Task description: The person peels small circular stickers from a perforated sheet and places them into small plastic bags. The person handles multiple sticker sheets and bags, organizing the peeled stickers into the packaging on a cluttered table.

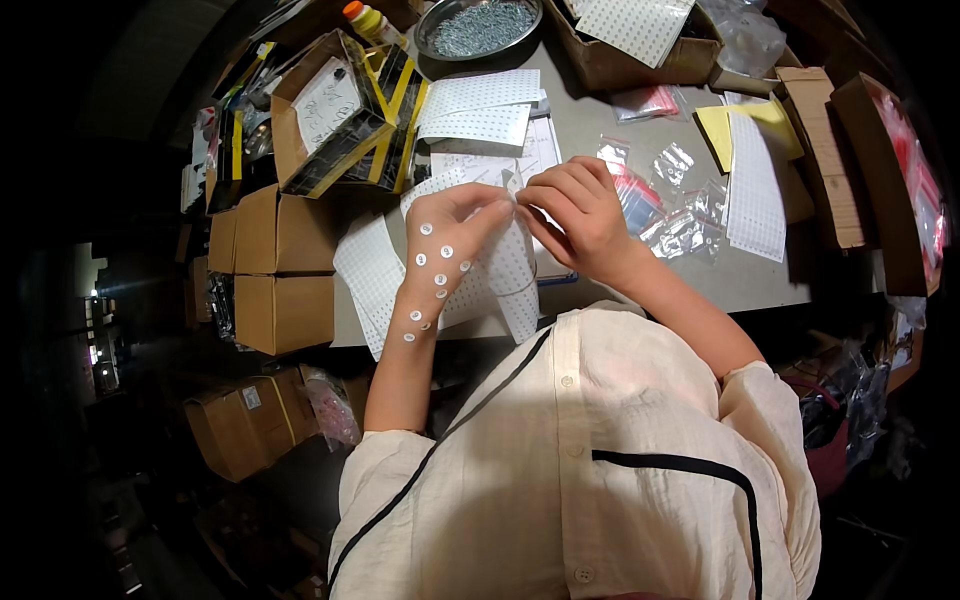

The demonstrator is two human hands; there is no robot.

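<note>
Between the thumb and fingers of my left hand (pixel 450 235) is a sheet of small round stickers (pixel 512 265), bent and hanging toward the table's near edge. Several white round stickers (pixel 441 280) are stuck to the back of that hand and its wrist. My right hand (pixel 580 215) is closed in a pinch at the sheet's upper edge, its fingertips almost meeting the left ones. Whatever lies between the right fingertips is too small to make out. More printed sheets (pixel 370 262) lie under and left of my left hand.
Small clear zip bags (pixel 690 220), some with red strips, lie right of my hands. A metal bowl of small metal parts (pixel 480 28) stands at the back. Cardboard boxes (pixel 283 310) line the left, and another box (pixel 890 180) holds bags at right. Sticker sheets (pixel 757 190) rest beside yellow paper.
</note>
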